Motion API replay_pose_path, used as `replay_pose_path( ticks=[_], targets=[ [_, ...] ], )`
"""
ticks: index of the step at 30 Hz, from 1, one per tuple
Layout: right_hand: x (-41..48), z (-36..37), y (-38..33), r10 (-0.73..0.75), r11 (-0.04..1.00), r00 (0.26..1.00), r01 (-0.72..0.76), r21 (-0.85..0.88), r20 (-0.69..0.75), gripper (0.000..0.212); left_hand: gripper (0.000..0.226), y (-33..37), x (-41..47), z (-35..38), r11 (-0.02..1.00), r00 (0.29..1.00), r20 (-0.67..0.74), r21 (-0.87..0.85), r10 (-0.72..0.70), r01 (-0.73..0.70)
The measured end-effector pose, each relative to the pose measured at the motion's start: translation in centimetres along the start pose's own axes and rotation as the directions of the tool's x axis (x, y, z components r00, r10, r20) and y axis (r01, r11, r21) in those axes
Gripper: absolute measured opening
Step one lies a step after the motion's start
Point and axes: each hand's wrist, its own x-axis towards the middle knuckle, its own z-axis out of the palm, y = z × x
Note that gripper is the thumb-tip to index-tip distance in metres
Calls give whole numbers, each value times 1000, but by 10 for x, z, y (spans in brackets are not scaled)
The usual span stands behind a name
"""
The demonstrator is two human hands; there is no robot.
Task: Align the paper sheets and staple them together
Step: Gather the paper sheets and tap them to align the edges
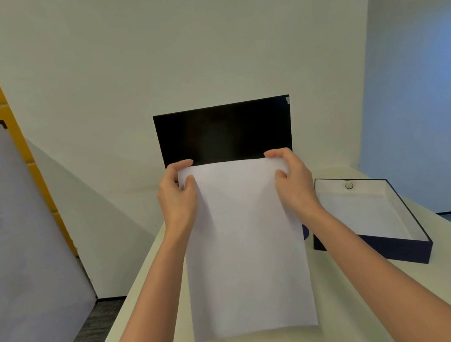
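A stack of white paper sheets (245,249) is held upright over the pale table (352,298), its lower edge near the tabletop. My left hand (177,195) pinches the top left corner, thumb in front and fingers behind. My right hand (293,174) pinches the top right corner the same way. The sheets' edges look nearly flush. No stapler can be seen; a small dark blue shape (306,232) peeks out behind the paper's right edge, too hidden to identify.
A black panel (224,131) stands against the white wall behind the paper. An open dark blue box (403,247) with white lining sits on the table to the right. A large white board (13,258) leans at the left beside the table's edge.
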Motion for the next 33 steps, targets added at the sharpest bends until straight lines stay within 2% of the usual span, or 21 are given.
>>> replay_pose_path(
  ticks=[4,8,14,19,25,33],
  targets=[
    [15,10,20,205,977,966,-191,-99,157,47,33,-31,9,13,977,982,74,145,-171,159],
    [7,34,67,342,932,916,-304,-196,208,38,36,-91,-5,28,921,925,131,218,-356,323],
    [-23,69,143,464,867,859,-391,-309,217,45,35,-168,-40,43,848,893,121,391,-433,358],
    [-51,94,182,414,867,903,-354,-351,113,53,34,-195,-61,54,844,920,92,440,-381,306],
    [-62,107,203,304,903,953,-293,-315,-15,48,36,-207,-66,62,886,948,72,385,-308,259],
    [-62,108,210,291,909,956,-290,-298,-40,45,37,-209,-65,57,894,899,34,130,-436,429]
  ],
)
